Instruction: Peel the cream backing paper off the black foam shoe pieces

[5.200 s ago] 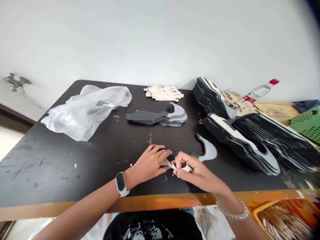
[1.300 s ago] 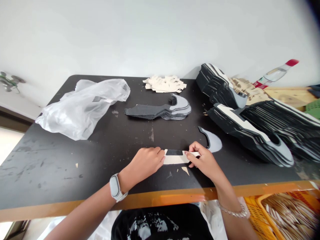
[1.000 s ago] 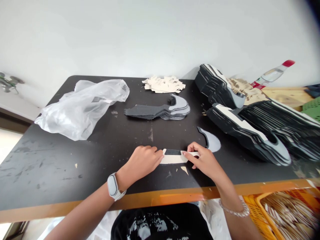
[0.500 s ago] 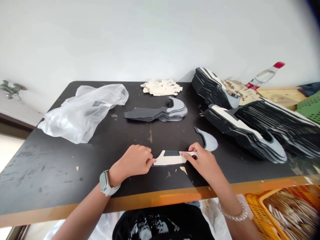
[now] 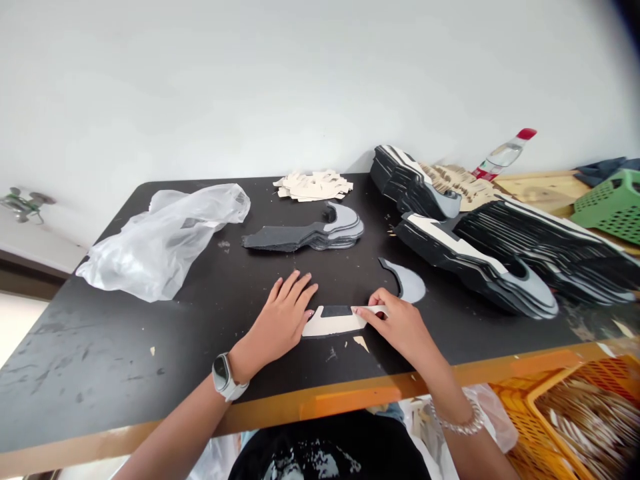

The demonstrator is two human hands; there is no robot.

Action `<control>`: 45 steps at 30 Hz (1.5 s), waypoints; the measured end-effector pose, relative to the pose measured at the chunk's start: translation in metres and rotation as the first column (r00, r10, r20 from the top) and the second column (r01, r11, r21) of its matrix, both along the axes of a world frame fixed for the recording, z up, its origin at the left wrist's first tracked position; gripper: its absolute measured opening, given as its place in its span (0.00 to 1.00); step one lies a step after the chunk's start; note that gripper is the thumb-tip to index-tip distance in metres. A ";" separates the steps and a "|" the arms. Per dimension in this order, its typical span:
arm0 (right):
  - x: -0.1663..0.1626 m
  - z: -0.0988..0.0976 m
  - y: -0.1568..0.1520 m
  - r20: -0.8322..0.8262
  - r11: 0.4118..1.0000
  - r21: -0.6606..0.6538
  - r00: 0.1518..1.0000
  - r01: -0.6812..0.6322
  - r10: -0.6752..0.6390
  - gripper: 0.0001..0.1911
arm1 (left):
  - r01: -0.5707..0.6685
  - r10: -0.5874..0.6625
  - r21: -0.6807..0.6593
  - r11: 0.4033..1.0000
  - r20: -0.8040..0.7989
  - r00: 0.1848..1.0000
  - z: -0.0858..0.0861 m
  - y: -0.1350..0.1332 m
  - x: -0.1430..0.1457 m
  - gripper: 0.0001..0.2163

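A dark foam piece with cream paper backing (image 5: 333,323) lies flat on the black table (image 5: 125,347), a dark patch showing through near its top edge. My right hand (image 5: 400,330) is pinching the backing's thin right end between its fingers. My left hand (image 5: 285,327) rests on the table with fingers spread, its fingertips at the piece's left end. A small cream scrap (image 5: 361,343) lies just below the piece. Close to my right hand sits a single grey-and-black foam cutout (image 5: 407,283).
Stacked foam cutouts (image 5: 303,239) and a pile of cream paper scraps (image 5: 313,187) lie at the back. Large black-and-grey foam stacks (image 5: 480,257) fill the right side. A plastic bag (image 5: 160,243) lies left. An orange crate of scraps (image 5: 565,420) sits below the table's front edge.
My left hand has lifted off the piece's end and spread its fingers. My right hand has slid slightly left along the backing. The whole scene sits lower in view.
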State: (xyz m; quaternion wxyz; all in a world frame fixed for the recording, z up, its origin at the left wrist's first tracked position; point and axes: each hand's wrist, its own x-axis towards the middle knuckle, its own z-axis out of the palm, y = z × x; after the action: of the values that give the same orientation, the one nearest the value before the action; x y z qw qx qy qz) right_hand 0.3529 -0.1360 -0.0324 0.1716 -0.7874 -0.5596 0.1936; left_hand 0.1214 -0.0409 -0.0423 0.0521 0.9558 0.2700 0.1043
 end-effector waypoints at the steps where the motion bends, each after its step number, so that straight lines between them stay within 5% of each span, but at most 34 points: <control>1: 0.000 0.000 0.000 0.000 1.000 -0.001 1.000 0.002 -0.002 0.16 | -0.016 0.016 -0.006 1.000 -0.007 1.000 -0.001 0.002 -0.002 0.20; 14: 0.008 -0.003 0.001 0.058 0.997 -0.067 0.998 0.042 -0.038 0.20 | -0.031 0.029 -0.031 0.999 -0.049 0.998 -0.003 0.009 -0.005 0.24; 24: 0.030 0.005 -0.005 -0.016 0.999 -0.014 0.999 -0.053 0.052 0.13 | -0.002 0.003 -0.074 0.997 0.018 1.000 -0.003 0.006 -0.004 0.18; 33: 0.043 -0.005 -0.013 -0.360 1.000 0.009 0.933 -0.008 0.011 0.13 | 0.000 0.002 -0.054 0.999 0.021 1.000 -0.002 0.006 -0.005 0.18; 45: 0.040 -0.010 -0.007 -0.103 0.999 0.018 0.993 -0.049 0.051 0.11 | 0.317 -0.318 0.023 0.948 0.080 0.945 0.002 -0.028 0.024 0.15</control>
State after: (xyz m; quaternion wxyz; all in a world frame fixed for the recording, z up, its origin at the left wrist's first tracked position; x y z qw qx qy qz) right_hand 0.3930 -0.1431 -0.0423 0.2014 -0.7608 -0.5709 0.2338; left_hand 0.1457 -0.0692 -0.0399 0.0747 0.9819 0.1097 0.1350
